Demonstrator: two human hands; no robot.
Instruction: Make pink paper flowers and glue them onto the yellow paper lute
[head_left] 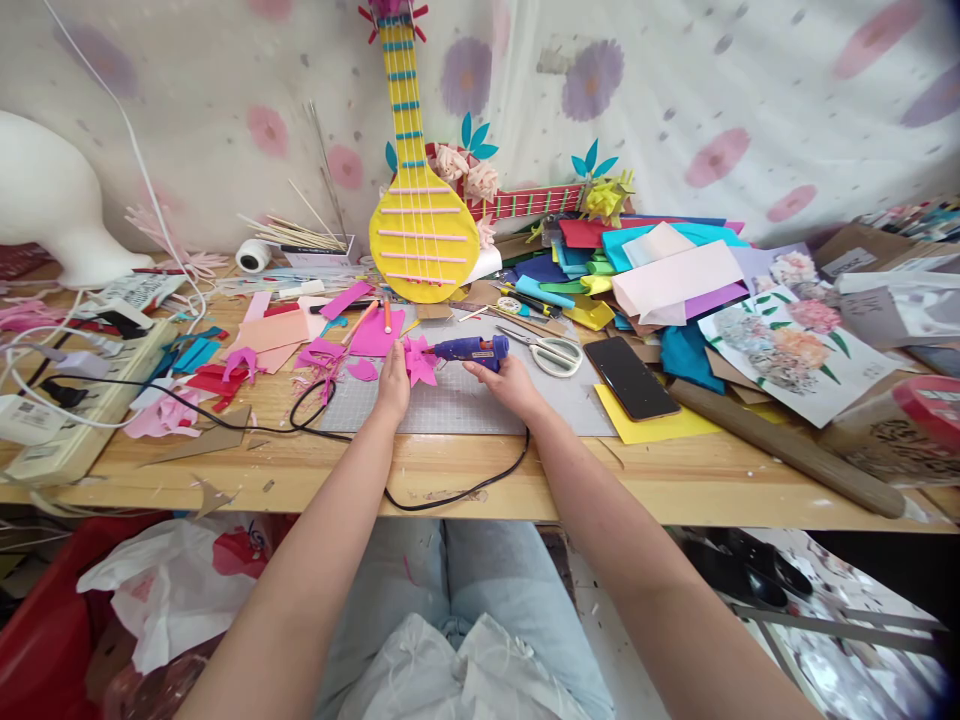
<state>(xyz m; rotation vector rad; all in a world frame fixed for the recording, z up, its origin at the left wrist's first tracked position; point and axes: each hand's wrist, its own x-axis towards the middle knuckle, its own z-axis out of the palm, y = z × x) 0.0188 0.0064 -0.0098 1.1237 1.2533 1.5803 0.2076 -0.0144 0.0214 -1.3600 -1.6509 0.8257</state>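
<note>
My right hand [507, 383] is closed round the handle of a blue glue gun [474, 350], its nozzle pointing left. In my left hand [394, 383] is a bright pink paper flower [421, 362] with pointed petals, held upright at the nozzle's tip. Whether the nozzle touches the flower I cannot tell. Both hands are above a grey cutting mat [465, 408]. Just behind the flower lies a magenta sheet [375, 335], with a loose pink petal [363, 370] beside it. White-handled scissors [555, 357] rest to the right of the glue gun.
A black cord [457, 500] loops along the table's front edge toward a power strip [90, 410] at left. A yellow paper instrument [424, 240] leans at the back. A phone [631, 377], stacked coloured sheets [675, 275] and a wooden stick [787, 445] lie at right.
</note>
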